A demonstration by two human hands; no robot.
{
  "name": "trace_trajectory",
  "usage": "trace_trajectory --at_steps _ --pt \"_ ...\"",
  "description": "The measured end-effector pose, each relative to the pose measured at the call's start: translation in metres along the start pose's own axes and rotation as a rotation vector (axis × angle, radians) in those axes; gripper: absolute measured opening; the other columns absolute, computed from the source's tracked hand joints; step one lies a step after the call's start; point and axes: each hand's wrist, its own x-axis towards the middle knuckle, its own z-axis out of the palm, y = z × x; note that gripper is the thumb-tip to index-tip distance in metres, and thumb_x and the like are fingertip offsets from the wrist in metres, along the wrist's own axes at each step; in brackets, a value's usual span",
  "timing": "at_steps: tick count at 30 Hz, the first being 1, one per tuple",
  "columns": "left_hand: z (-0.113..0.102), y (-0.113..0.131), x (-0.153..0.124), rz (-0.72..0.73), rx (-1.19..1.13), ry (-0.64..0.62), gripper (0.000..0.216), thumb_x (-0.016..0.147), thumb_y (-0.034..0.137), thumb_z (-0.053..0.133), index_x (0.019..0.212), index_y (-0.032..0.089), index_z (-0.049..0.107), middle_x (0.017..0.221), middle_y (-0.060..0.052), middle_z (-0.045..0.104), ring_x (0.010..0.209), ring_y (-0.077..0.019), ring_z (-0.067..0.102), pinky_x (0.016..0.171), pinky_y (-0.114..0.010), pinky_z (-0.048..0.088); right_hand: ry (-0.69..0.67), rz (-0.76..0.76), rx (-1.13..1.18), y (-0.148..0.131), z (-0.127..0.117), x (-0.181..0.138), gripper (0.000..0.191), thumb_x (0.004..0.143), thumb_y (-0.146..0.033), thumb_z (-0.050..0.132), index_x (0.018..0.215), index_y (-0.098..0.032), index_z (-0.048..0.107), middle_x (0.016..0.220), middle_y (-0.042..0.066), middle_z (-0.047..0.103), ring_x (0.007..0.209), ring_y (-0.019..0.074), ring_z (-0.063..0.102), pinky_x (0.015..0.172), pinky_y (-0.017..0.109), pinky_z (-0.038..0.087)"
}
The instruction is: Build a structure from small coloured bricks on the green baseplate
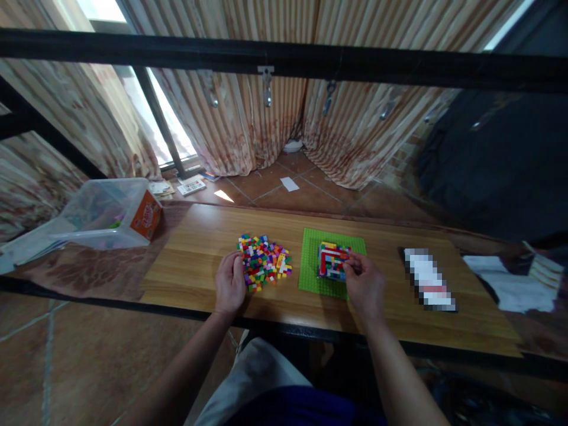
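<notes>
A loose pile of small multicoloured building bricks lies on the wooden tabletop. At the pile's left edge rests my left hand, its fingers curled in; whatever they may hold is hidden. To the right, a green studded baseplate carries a block-shaped build of stacked bricks in red, white, blue and yellow. My right hand reaches over the baseplate's right side. Its thumb and fingertips are pinched together at the right side of the build, and anything between them is too small to make out.
A pixelated phone-like object lies right of the baseplate, with white papers beyond it. On the left stands a clear plastic bin with an orange label. A black metal bar with hanging clips crosses above the table.
</notes>
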Motion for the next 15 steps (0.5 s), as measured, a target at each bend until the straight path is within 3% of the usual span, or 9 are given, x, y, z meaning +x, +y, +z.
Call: trace_trajectory --at_steps 5,9,12,15 --pt "0.0 0.0 0.0 0.005 0.024 -0.003 0.031 0.094 0.034 0.038 0.098 0.016 0.064 0.103 -0.009 0.065 0.1 -0.0211 0.06 0.094 -0.037 0.046 -0.013 -0.032 -0.07 -0.004 -0.004 -0.001 0.037 0.08 -0.032 0.051 0.108 -0.013 0.065 0.085 0.01 0.07 0.074 0.0207 0.065 0.074 0.035 0.05" --pt "0.001 0.001 -0.001 0.011 0.036 0.003 0.03 0.094 0.032 0.038 0.097 0.018 0.064 0.1 -0.009 0.066 0.098 -0.0208 0.061 0.093 -0.037 0.047 0.013 -0.224 -0.148 -0.025 0.003 -0.023 0.031 0.086 -0.031 0.046 0.103 -0.015 0.067 0.095 0.012 0.069 0.084 0.0218 0.063 0.08 0.037 0.049" --pt "0.001 0.002 -0.001 0.013 0.043 0.006 0.029 0.094 0.031 0.039 0.095 0.018 0.064 0.098 -0.008 0.066 0.096 -0.021 0.061 0.092 -0.037 0.048 -0.163 -0.368 -0.087 -0.041 0.02 -0.048 0.028 0.088 -0.026 0.043 0.098 -0.017 0.068 0.097 0.01 0.068 0.089 0.0203 0.062 0.083 0.034 0.048" --pt "0.001 0.003 -0.001 0.018 0.045 0.007 0.029 0.094 0.031 0.038 0.094 0.018 0.064 0.098 -0.009 0.066 0.096 -0.0213 0.061 0.092 -0.038 0.048 -0.29 -0.392 -0.089 -0.05 0.042 -0.064 0.027 0.087 -0.022 0.043 0.1 -0.018 0.067 0.097 0.009 0.067 0.092 0.0205 0.061 0.084 0.034 0.047"
